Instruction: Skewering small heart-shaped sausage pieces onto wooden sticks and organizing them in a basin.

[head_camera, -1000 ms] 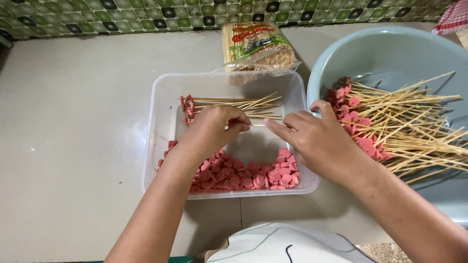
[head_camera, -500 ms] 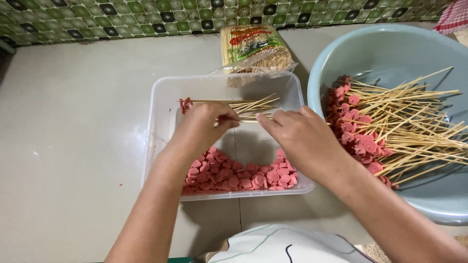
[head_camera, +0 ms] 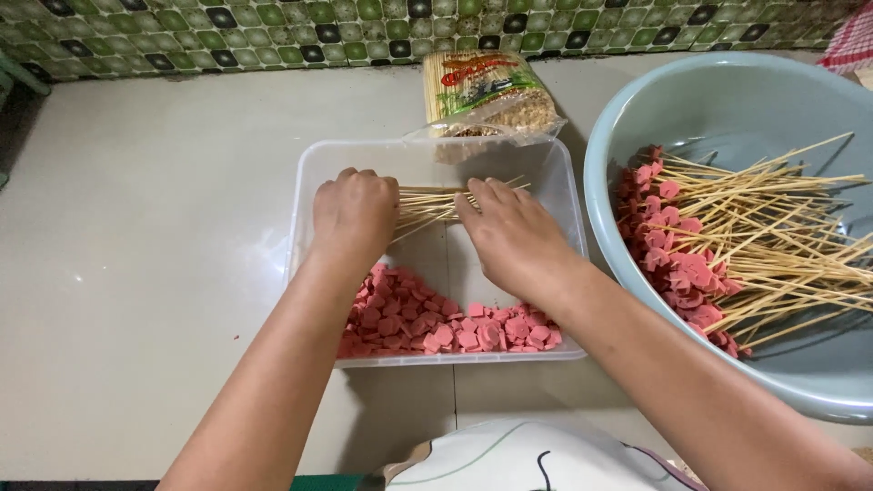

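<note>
A clear plastic tub [head_camera: 564, 182] stands on the pale floor, with pink sausage slices [head_camera: 436, 323] heaped along its near side. Across its far half lies a bundle of thin bamboo skewers [head_camera: 427, 202]. My left hand [head_camera: 353, 214] is closed over the left end of this bundle. My right hand [head_camera: 514, 238] grips the same bundle from the right, fingers curled over the sticks. The skewers' left tips are hidden under my left hand.
A big pale-blue basin [head_camera: 727, 100] at the right holds many skewers [head_camera: 782, 227] threaded with pink slices [head_camera: 673, 245]. A plastic packet of fresh skewers [head_camera: 486, 91] lies behind the tub. A green tiled wall [head_camera: 273, 27] runs along the back. A white garment [head_camera: 509, 459] is at the bottom.
Both hands have moved toward the tub's far side and closed on the skewer bundle. The pink slices seen on its left end a second ago are now covered by my left hand.
</note>
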